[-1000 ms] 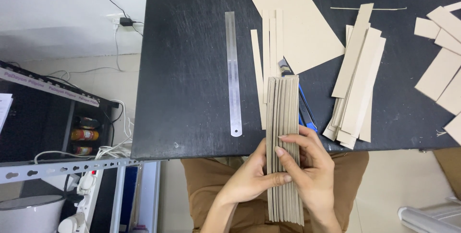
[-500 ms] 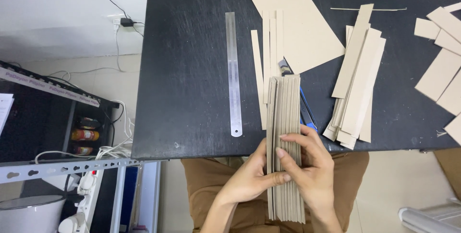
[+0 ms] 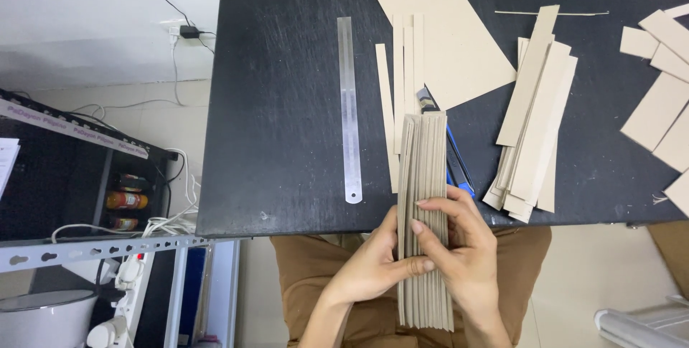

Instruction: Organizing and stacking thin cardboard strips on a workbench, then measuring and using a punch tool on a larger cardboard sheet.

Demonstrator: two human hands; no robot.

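2 hands, left hand [image 3: 369, 269] and right hand [image 3: 463, 258], grip beige cardboard strips [image 3: 423, 168].

A dark counter [image 3: 287, 104] is carrying a long steel ruler [image 3: 348, 104] lying lengthwise, narrow cardboard strips [image 3: 402, 68] just beside it, a large cardboard sheet [image 3: 452, 39], a blue utility knife [image 3: 456, 165], a fanned pile of wider strips [image 3: 535, 111], and loose cardboard pieces [image 3: 660, 104] sitting near the right edge.
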